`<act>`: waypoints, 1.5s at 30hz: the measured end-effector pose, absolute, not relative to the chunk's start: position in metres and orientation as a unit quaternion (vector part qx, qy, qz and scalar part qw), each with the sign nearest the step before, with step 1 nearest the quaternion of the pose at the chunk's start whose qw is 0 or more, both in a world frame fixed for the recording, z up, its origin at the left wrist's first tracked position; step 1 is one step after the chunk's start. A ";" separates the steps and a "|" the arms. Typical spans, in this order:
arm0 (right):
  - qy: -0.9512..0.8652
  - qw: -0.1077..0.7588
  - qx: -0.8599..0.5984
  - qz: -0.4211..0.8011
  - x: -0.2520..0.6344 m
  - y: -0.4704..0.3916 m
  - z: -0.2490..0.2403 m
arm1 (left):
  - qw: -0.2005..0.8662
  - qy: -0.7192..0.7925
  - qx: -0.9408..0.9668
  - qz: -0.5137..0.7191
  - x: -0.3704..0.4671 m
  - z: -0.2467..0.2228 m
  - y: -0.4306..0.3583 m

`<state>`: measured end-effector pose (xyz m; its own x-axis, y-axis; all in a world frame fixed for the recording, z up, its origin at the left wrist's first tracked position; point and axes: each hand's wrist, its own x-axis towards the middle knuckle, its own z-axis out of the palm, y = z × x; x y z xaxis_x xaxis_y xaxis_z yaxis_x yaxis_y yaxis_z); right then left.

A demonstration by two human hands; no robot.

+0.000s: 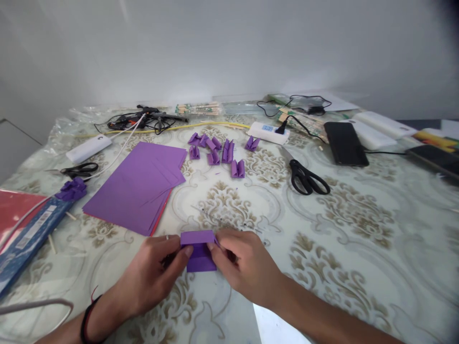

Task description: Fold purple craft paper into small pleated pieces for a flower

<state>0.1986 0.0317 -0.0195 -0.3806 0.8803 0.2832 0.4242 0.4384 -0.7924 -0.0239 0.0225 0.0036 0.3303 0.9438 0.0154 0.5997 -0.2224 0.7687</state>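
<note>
A small piece of purple paper (201, 264) is stretched between my two hands, with a folded strip along its far edge. My left hand (154, 270) pinches its left side between thumb and fingers. On the opposite side, my right hand (244, 260) grips the paper the same way, thumb on the near face. Beyond the hands lie several folded purple paper pieces (227, 151), one (237, 169) closer to me than the others. A stack of purple paper sheets (132, 186) rests to the left, with red showing under its edge.
Black-handled scissors (306, 177) lie at right, near a phone (345, 143) and a white power strip (268, 132). Another pair of scissors (81, 169), a purple crumpled paper piece (71, 189) and a blue package (32, 241) are at left. Glue guns with cables (143, 118) sit at the back.
</note>
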 end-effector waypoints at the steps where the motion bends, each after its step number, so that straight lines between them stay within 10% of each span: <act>1: -0.768 0.356 -0.424 0.321 0.198 0.032 -0.020 | 0.337 0.519 0.749 0.236 -0.024 0.004 0.023; 45: -0.765 0.337 -0.439 0.331 0.198 0.032 -0.022 | 0.325 0.554 0.729 0.236 -0.023 0.005 0.025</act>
<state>0.1982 0.0317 -0.0217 -0.3879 0.8937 0.2255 0.4478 0.3966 -0.8013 -0.0227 0.0253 0.0049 0.2744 0.9615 -0.0161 0.6546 -0.1745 0.7355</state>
